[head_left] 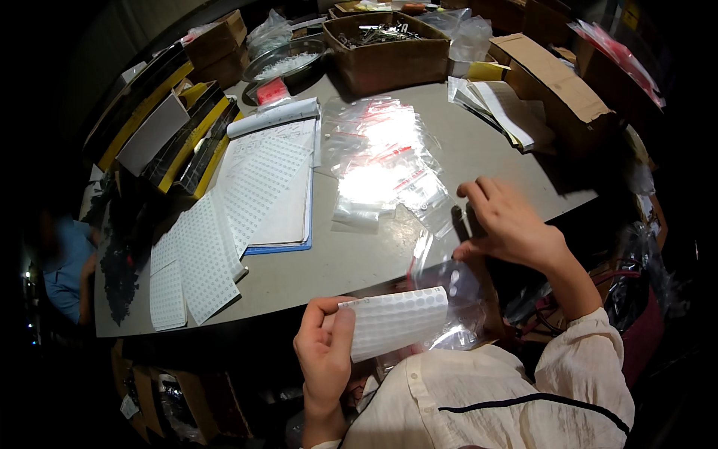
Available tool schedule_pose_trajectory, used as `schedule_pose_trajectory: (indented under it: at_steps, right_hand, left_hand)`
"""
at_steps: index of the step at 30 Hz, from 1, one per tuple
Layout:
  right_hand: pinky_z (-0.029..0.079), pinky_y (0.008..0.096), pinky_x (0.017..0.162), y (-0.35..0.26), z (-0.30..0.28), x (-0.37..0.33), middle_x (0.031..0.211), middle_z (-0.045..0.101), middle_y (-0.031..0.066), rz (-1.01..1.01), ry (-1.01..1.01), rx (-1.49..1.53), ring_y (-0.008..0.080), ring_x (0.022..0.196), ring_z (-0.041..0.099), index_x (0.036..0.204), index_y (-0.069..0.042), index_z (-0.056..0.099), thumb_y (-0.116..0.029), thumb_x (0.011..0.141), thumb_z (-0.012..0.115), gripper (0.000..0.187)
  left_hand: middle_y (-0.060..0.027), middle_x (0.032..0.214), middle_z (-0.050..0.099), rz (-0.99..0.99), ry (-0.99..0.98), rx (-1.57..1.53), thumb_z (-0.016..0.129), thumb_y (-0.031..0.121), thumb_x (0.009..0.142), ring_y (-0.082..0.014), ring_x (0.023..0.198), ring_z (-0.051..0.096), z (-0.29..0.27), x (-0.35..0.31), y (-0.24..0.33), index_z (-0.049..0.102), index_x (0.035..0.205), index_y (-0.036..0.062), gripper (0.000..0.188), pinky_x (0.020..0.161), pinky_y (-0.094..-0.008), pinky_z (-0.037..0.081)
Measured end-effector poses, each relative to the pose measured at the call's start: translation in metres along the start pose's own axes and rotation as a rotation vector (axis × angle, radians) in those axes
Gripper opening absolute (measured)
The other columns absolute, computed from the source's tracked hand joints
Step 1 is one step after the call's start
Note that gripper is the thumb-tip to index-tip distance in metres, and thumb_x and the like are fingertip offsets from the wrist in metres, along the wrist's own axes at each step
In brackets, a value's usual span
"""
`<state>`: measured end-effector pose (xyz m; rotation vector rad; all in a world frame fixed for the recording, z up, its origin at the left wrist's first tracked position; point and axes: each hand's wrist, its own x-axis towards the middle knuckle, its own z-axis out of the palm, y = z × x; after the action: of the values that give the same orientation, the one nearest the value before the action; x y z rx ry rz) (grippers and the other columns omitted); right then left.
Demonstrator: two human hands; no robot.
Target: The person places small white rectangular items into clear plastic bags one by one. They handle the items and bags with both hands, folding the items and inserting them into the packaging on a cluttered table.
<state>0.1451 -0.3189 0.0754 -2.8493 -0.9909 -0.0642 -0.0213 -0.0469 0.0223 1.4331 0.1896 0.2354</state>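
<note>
1. Curving in the head view, near 5 o'clock, a pale dotted sheet (400,320) is held at its left end by the left hand (323,348), thumb pressed against curled fingers.
2. Over at 3 o'clock, the right hand (505,224) is seen with thumb and fingers well parted; nothing is visibly gripped, though whether something tiny is carried on a fingertip cannot be told.
3. Danger here: with its far end unsupported, the sheet could be creased, or dropped beyond the near edge of the table (292,273) if the pinch is loosened.
4. Toward 12 o'clock, clear bags (385,165) are heaped, glossy and overlapping; they could be scattered by a brushing hand, or misjudged under that glare.
5. Around 9 o'clock, loose dotted sheets (202,258) are fanned across a notepad (295,217); if one is snagged, others could be dragged along.
</note>
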Motion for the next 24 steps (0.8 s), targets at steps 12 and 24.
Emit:
schedule_pose_trajectory:
  at_steps: [12, 24]
  right_hand:
    - [0.047, 0.0443, 0.081, -0.060, 0.009, -0.005, 0.101, 0.056, 0.0154, -0.539, 0.007, 0.578, 0.0346, 0.093, 0.057, 0.108, -0.002, 0.057, -0.004, 0.074, 0.072, 0.038]
    - [0.050, 0.0342, 0.071, -0.055, 0.021, -0.006, 0.088, 0.061, 0.0097, -0.653, 0.280, 0.293, 0.0249, 0.078, 0.062, 0.099, -0.001, 0.065, -0.003, 0.079, 0.070, 0.021]
  left_hand:
    - [0.0015, 0.078, 0.064, 0.069, -0.120, 0.211, 0.065, 0.007, 0.102, -0.0010, 0.071, 0.051, 0.039, 0.007, -0.006, 0.061, 0.095, -0.0026, 0.012, 0.064, -0.0170, 0.042]
    - [0.0067, 0.064, 0.051, 0.083, -0.068, 0.333, 0.063, 0.012, 0.102, -0.0007, 0.061, 0.038, 0.039, 0.022, -0.021, 0.057, 0.086, -0.0010, 0.022, 0.052, -0.0214, 0.029]
